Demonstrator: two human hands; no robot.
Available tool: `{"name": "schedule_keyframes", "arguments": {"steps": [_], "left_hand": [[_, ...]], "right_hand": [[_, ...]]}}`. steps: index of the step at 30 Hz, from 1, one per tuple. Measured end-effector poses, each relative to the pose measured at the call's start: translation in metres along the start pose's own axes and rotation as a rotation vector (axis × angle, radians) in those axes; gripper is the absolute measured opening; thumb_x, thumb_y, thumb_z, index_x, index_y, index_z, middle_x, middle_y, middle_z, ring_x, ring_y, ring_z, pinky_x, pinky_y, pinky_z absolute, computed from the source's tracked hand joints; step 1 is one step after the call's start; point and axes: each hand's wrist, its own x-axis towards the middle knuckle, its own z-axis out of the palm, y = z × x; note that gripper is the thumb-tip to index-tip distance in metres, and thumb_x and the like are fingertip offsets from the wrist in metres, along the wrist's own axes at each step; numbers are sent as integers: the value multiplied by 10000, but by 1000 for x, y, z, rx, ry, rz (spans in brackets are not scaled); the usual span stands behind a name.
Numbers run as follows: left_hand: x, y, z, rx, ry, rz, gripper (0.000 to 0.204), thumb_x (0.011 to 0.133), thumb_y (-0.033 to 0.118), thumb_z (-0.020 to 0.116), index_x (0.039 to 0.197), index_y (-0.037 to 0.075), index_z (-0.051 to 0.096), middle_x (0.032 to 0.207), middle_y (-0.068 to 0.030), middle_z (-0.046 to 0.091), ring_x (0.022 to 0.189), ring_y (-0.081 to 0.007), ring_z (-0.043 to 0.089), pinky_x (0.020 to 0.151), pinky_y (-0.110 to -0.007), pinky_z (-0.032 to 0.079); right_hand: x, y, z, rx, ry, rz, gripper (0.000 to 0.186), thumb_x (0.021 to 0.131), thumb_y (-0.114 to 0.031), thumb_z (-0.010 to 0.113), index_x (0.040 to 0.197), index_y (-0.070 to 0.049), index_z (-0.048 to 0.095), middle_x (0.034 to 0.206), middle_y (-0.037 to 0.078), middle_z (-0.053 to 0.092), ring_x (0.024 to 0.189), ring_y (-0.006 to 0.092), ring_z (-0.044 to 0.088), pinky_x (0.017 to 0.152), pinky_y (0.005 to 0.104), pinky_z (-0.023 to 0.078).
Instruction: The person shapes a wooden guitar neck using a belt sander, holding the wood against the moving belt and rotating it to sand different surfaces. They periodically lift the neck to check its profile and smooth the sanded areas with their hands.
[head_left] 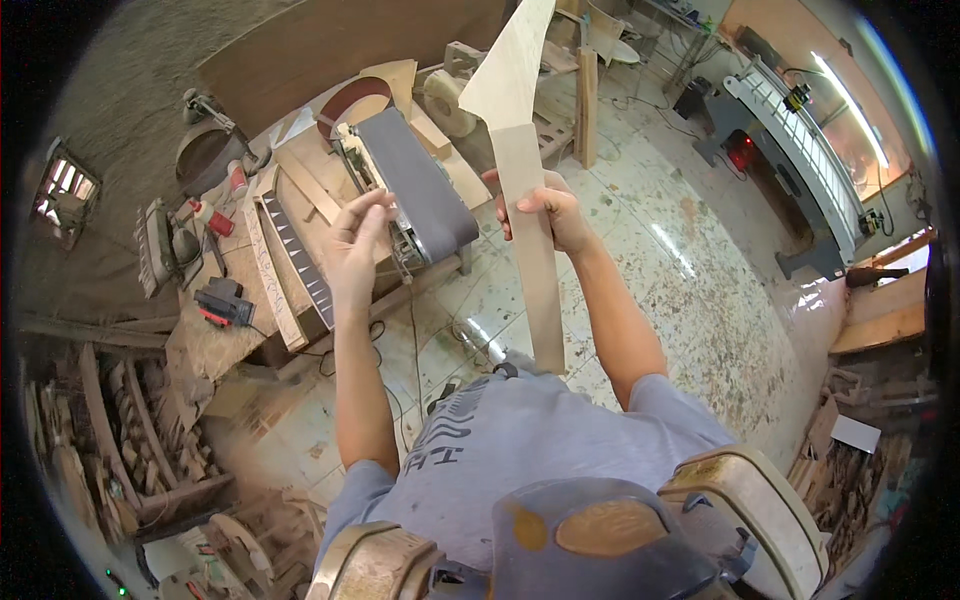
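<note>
A long flat piece of pale wood (pixel 534 240) stands nearly upright before me, widening into an angled blade shape at its far end. My right hand (pixel 560 212) grips its narrow middle part, with the thumb across the face and the fingers around the edge. The wood's lower end reaches my shirt. My left hand (pixel 360 232) is raised with loosely bent fingers, and I see nothing in it. It is beside a belt sander (pixel 415 180) with a wide grey belt, overlapping its near left side in view. Whether the fingers touch the machine, I cannot tell.
The workbench (pixel 215 335) at left carries curved wooden strips (pixel 270 265), a red-and-white bottle (pixel 212 218) and a black-and-red power tool (pixel 225 300). Wood scraps (pixel 130 430) fill a rack at lower left. A large grey machine (pixel 790 160) stands at far right. Debris litters the tiled floor (pixel 700 330).
</note>
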Motion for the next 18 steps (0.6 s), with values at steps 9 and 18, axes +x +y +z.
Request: {"name": "schedule_keyframes", "arguments": {"steps": [9,18], "left_hand": [[-21,16,81,496,51,409,732,823,279,837,1432,24,520,1498,-241,449,1368,-333,471,1131,-461,380],[88,64,98,778,460,771,653,905,303,734,1442,20,491,1524,-271,404,1398,-412,424,1136,-466,376]], "right_hand": [[-15,7,-7,62,-108,61,671,691,-260,625,1283,55,586,836,132,637,662,217,629,624,346,542],[-36,13,-18,165,-236,133,557,693,-197,636,1190,53,618,862,149,665,698,218,657,638,343,568]]}}
